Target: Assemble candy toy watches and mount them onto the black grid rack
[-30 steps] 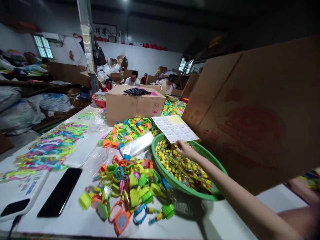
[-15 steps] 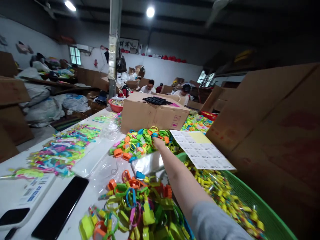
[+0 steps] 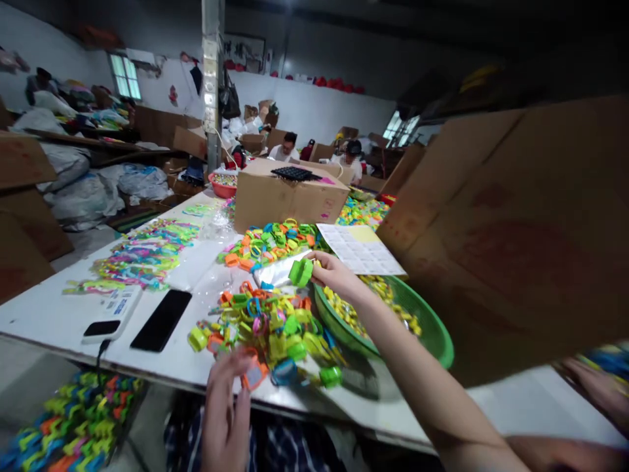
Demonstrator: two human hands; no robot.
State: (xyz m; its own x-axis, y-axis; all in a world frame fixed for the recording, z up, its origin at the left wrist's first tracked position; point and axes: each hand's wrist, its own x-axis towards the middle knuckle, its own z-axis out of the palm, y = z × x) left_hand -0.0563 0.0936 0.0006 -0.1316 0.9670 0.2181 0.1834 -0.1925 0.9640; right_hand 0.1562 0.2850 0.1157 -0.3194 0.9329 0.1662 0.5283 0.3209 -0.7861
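My right hand (image 3: 334,272) is closed on a green plastic toy watch (image 3: 301,272), holding it above the table near the rim of the green basket (image 3: 445,341). Along the front edge, my left hand (image 3: 227,406) has its fingers apart, slightly blurred. An orange toy watch (image 3: 254,372) lies right at its fingertips; whether they touch is unclear. Just beyond spreads a near pile of mixed toy watches (image 3: 275,321) in yellow, green, orange and blue. Behind it lie a flat clear-wrapped pack (image 3: 278,270) and a farther pile of similar pieces (image 3: 275,241).
Yellow pieces fill the basket, with a printed sheet (image 3: 363,249) over its back edge. A carton (image 3: 289,196) carries a black tray (image 3: 295,173). A phone (image 3: 162,320) and a white device (image 3: 115,314) lie left. A large cardboard sheet (image 3: 506,242) stands right, near another person's hand (image 3: 597,387).
My right hand has drawn back from the far pile and now holds a green toy watch. My left hand has come into view at the front edge. The view has tilted down.
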